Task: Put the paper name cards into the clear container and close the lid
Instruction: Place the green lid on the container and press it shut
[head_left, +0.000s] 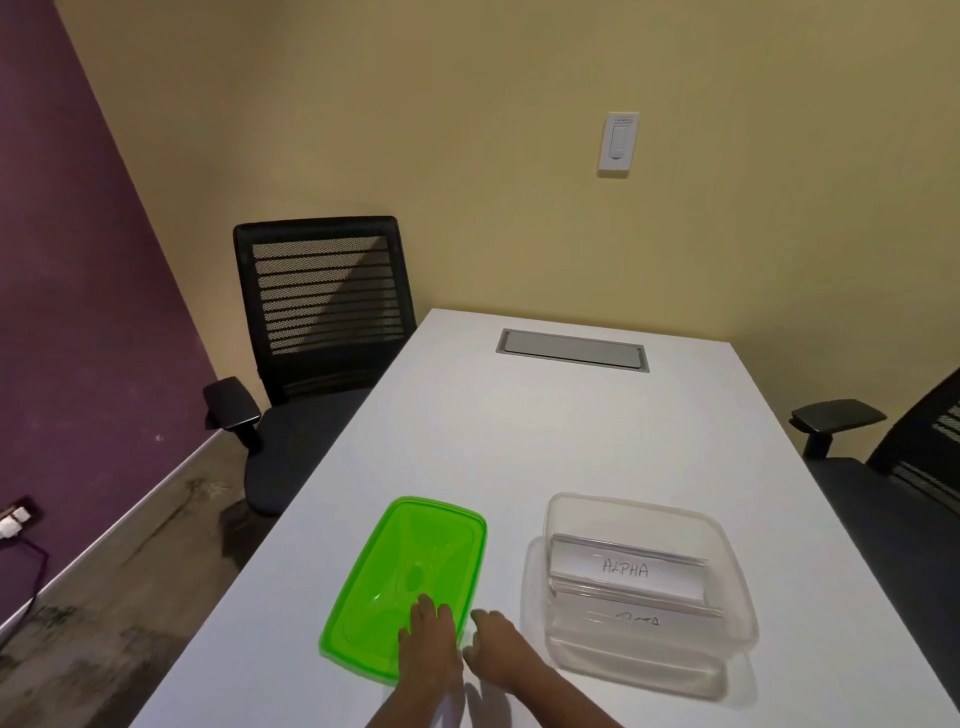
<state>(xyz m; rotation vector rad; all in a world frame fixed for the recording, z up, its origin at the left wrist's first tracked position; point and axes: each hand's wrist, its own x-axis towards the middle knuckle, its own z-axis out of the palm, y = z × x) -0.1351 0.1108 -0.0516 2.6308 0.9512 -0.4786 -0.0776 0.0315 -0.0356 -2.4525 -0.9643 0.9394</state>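
A green lid (400, 571) lies flat on the white table (545, 431), left of a clear container (727, 582). Inside the container stand folded paper name cards; the far card (626, 569) reads "ALPHA", and the near card (636, 619) is partly hidden by the first. My left hand (430, 642) rests flat on the lid's near right corner with its fingers apart. My right hand (493, 644) is just right of it, its fingers curled against the lid's right edge. Whether it grips the edge is unclear.
A black mesh chair (322, 312) stands at the table's far left side, and another chair (893, 467) is at the right. A grey cable hatch (571, 349) is set into the table's far end. Both walls are close behind.
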